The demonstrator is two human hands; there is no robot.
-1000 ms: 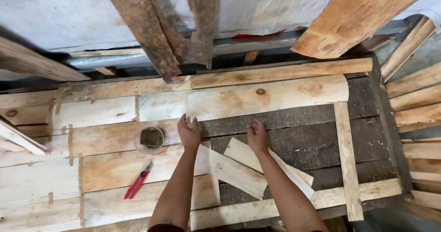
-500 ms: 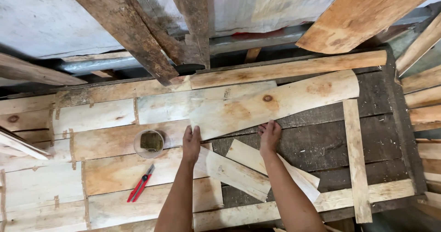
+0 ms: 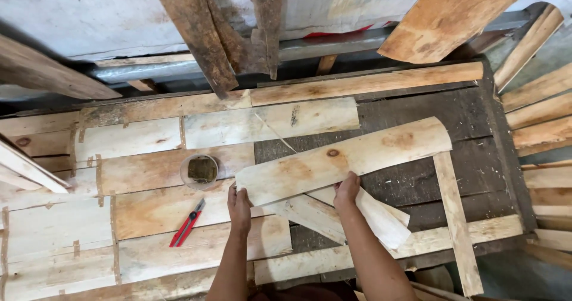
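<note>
The pale veneer strip (image 3: 342, 161), slanting up toward the tabletop's (image 3: 417, 107) far right corner, is gripped along its near edge by both hands, the left hand (image 3: 239, 204) closed on its left end and the right hand (image 3: 347, 191) near its middle.

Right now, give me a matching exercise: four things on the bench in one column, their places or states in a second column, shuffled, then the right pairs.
Things:
1. long veneer strip
2. red-handled cutter
3. round cup
4. narrow upright slat

Places or states:
A. lying flat, left of the left hand
B. held tilted at its near edge by both hands, the right hand under its middle
C. at the right, running toward the bench's near edge
D. standing on the pale sheets, just left of the strip's left end

Pairs: 1-B, 2-A, 3-D, 4-C
</note>
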